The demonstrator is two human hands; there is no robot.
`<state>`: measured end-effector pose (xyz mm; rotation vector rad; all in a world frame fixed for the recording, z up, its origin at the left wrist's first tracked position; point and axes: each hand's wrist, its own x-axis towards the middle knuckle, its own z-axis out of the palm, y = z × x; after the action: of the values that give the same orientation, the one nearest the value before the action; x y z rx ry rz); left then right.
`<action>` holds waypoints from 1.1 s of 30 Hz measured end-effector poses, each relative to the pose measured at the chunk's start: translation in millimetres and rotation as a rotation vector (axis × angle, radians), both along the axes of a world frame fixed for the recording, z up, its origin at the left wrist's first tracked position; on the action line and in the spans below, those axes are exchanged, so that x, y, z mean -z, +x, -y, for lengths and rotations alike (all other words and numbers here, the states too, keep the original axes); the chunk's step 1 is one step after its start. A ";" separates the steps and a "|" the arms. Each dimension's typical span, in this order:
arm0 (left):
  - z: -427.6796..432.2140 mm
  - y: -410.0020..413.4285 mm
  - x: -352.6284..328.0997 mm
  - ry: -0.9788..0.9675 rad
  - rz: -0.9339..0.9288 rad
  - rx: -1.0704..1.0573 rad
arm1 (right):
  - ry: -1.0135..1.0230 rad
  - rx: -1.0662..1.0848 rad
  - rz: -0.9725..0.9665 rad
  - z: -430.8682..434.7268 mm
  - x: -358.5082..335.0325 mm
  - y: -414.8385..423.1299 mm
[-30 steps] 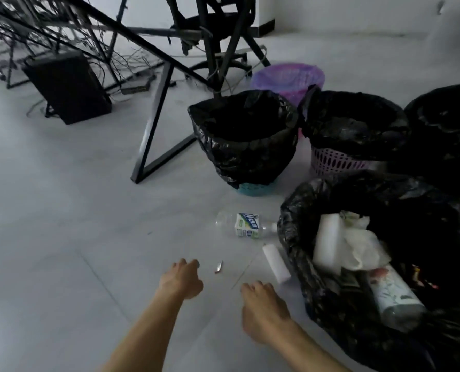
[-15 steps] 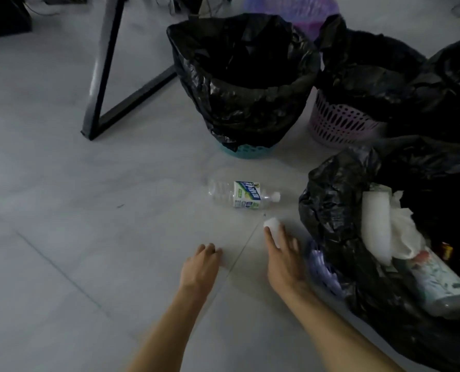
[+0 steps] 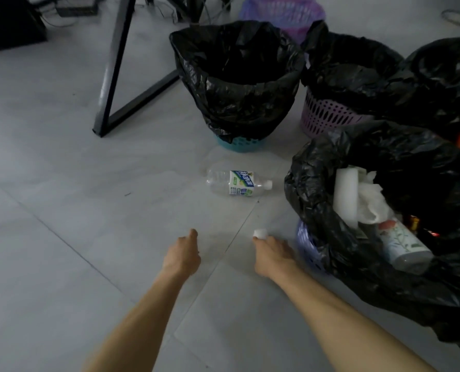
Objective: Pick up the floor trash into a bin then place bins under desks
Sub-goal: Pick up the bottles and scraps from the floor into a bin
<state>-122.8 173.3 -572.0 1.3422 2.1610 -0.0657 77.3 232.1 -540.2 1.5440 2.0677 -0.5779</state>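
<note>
My right hand (image 3: pixel 273 252) grips a white foam cylinder (image 3: pixel 260 233) just above the floor, only its end showing past my fingers. It is beside the near bin (image 3: pixel 308 245), a lilac basket lined with a black bag that holds a white foam roll, tissue and a flowered bottle. My left hand (image 3: pixel 181 252) is curled low over the floor to the left; what it holds is hidden. A clear plastic bottle (image 3: pixel 236 183) with a green-and-white label lies on the tiles ahead of both hands.
A black-bagged teal bin (image 3: pixel 239 143) stands beyond the bottle, with a pink bin (image 3: pixel 322 118) to its right, a purple bin (image 3: pixel 282 9) behind and another black bag (image 3: pixel 443 76) at far right. A black desk leg (image 3: pixel 113 68) angles down at left, near a black box (image 3: pixel 8 22).
My right hand reached the white cylinder, closed round it and drew it back. My left hand went down over a small metallic scrap and curled; the scrap no longer shows on the floor.
</note>
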 end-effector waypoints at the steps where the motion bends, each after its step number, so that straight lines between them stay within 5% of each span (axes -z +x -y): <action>1: 3.1 -6.1 -6.6 0.011 0.011 -0.035 | -0.021 -0.013 -0.007 3.5 -10.4 -2.3; 6: -11.7 -24.9 -66.0 0.169 0.119 -0.155 | -0.057 -0.088 -0.123 15.0 -83.0 -11.7; 10: -59.4 -1.9 -140.0 0.424 0.278 -0.274 | 0.101 -0.110 -0.347 -8.4 -167.9 11.3; 17: -118.9 135.9 -217.6 0.829 0.709 -0.447 | 0.329 0.353 -0.783 -70.8 -249.6 122.3; 26: -102.4 256.5 -193.5 0.632 0.393 0.249 | 0.390 0.454 -0.547 -83.5 -234.4 218.7; 33: -113.9 206.0 -203.7 0.839 0.273 0.034 | 0.416 0.399 -0.483 -87.9 -205.8 222.2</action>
<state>83.2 287.2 -368.3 1.6825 1.9818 1.0495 299.6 320.0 -334.4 2.2743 2.3466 -0.7581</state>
